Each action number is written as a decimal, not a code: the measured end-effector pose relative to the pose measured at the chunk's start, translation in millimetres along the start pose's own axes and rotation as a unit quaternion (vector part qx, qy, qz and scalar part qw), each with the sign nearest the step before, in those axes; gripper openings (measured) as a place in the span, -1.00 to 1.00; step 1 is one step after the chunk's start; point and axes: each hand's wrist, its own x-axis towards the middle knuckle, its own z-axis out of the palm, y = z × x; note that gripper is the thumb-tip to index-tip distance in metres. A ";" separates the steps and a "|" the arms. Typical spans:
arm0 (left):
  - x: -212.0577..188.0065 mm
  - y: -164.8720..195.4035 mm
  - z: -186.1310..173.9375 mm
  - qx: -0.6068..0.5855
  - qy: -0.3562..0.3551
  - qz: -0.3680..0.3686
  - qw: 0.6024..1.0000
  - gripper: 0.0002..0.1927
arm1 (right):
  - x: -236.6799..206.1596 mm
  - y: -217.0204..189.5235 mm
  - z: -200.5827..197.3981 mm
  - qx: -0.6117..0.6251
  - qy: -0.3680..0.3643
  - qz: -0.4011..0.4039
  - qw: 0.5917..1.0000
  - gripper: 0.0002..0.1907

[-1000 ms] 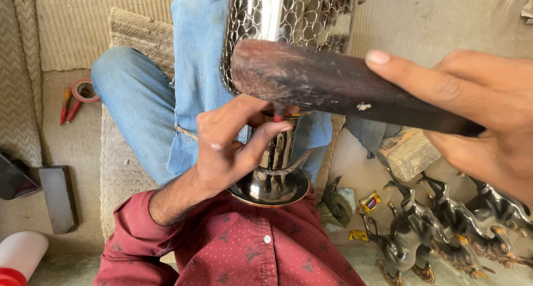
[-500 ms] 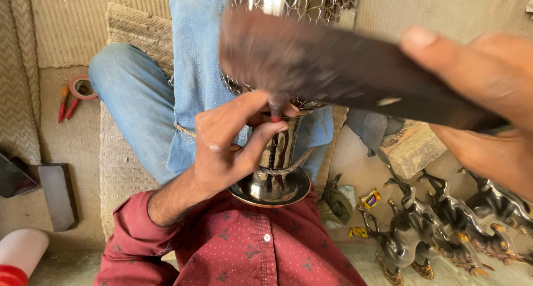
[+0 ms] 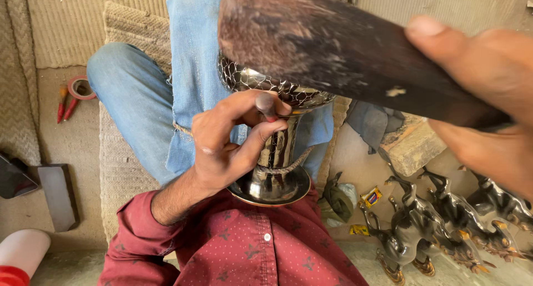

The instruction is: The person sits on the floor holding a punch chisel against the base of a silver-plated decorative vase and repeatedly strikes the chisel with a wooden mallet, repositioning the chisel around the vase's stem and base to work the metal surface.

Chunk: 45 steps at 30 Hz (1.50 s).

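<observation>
Left hand (image 3: 233, 147) pinching small dark metal punch (image 3: 266, 104), fingers curled tight, tip set against patterned silver metal vase (image 3: 275, 153) lying across lap, foot toward red shirt

Right hand (image 3: 488, 114) wrapped closed round dark wooden mallet (image 3: 333, 53), raised above vase, blurred

Blue denim knee (image 3: 127, 97) on woven mat (image 3: 119, 169)

Red-handled pliers (image 3: 64, 103) on floor far left; dark metal horse figurines (image 3: 433, 225) lower right

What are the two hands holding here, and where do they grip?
The left hand pinches a small punch near its top, against the metal vase. The right hand grips a dark wooden mallet by its end.
</observation>
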 end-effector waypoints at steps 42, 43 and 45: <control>47.4 27.3 -8.6 0.239 -0.287 0.130 0.919 -0.40 | -116.0 14.1 138.8 0.111 0.272 0.132 0.947 -0.56; 46.2 27.5 -8.6 0.239 -0.277 0.131 0.921 -0.40 | -110.6 10.0 137.5 0.113 0.269 0.115 0.949 -0.50; 42.0 28.7 -8.5 0.241 -0.239 0.116 0.933 -0.41 | -96.5 6.0 131.5 0.210 0.290 0.136 0.924 -0.45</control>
